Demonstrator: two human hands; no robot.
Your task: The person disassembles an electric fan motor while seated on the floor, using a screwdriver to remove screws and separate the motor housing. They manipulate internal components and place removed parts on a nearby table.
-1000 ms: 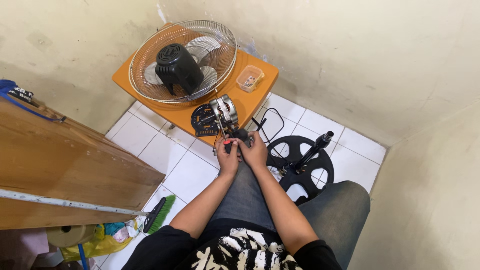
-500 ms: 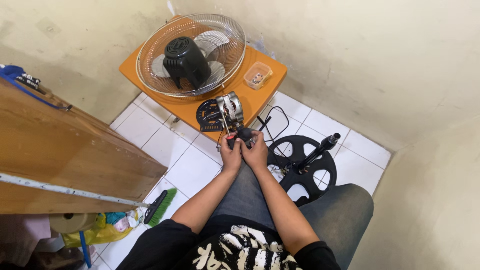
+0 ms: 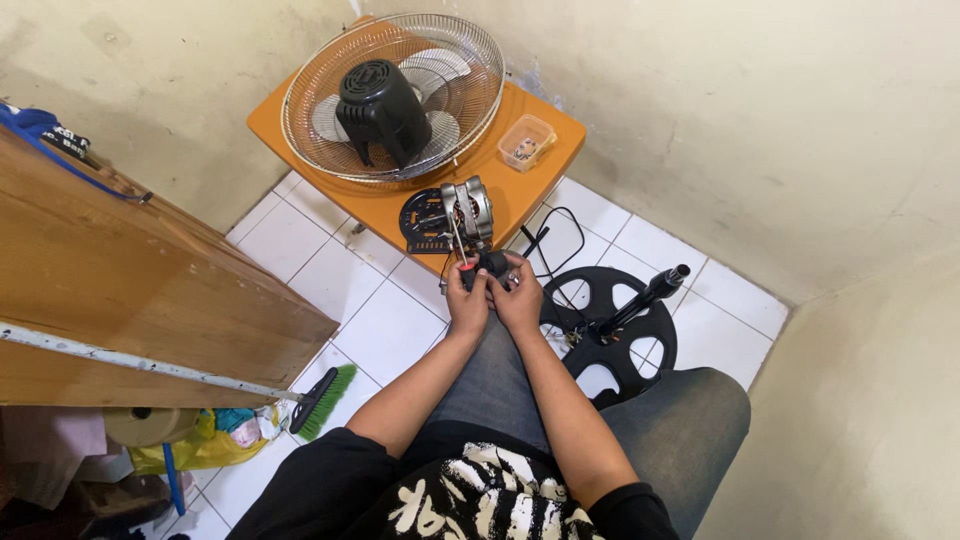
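A single head-worn camera looks steeply down from above the seated person's chest, facing forward toward a room corner. Both forearms run up the middle of the frame to the left hand (image 3: 468,300) and right hand (image 3: 520,298), which sit near the centre at arm's length (the closest things in view are the torso and knees at the bottom edge). The orange table (image 3: 545,160) fills the upper middle, its near edge just beyond the hands; a wooden board (image 3: 130,290) crowds the left side.

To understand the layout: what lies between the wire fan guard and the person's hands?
In the head view, the fan motor and a black round plate lie on the orange table between the guard and the hands.
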